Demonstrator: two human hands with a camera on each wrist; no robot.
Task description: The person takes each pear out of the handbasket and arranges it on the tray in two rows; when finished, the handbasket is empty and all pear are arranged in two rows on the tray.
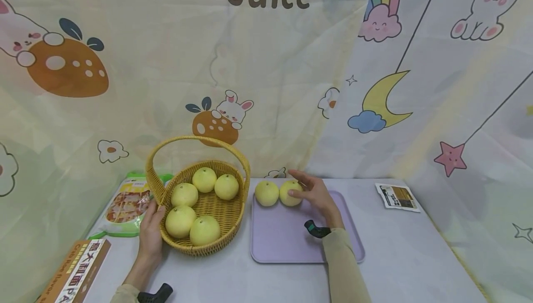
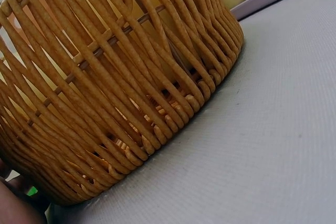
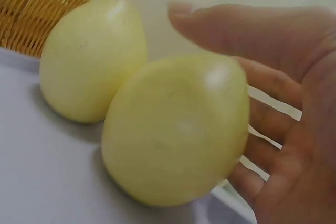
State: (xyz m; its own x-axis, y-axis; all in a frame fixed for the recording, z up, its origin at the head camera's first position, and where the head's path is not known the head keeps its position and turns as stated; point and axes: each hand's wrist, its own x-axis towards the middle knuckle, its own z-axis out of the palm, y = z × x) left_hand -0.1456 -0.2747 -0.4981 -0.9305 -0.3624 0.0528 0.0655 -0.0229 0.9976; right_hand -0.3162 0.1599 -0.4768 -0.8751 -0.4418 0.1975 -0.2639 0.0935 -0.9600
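A wicker basket (image 1: 200, 250) with a tall handle holds several round yellow-green pears (image 1: 204, 230). My left hand (image 1: 151, 231) touches the basket's left side from outside; in the left wrist view the weave hides most of that hand. Two more pears stand side by side at the back left of a lilac tray (image 1: 287, 243). Around the right-hand pear (image 3: 176, 135) my right hand (image 1: 314, 196) is spread, thumb and fingers extended. The other pear (image 3: 94, 59) is just beside it, nearer the basket.
Behind my left hand lies a green-edged food packet (image 1: 127, 206). An orange-brown box (image 1: 75, 273) is at the table's front left. A small sachet (image 1: 397, 196) lies at the back right. Printed cloth (image 1: 275, 62) hangs behind the table.
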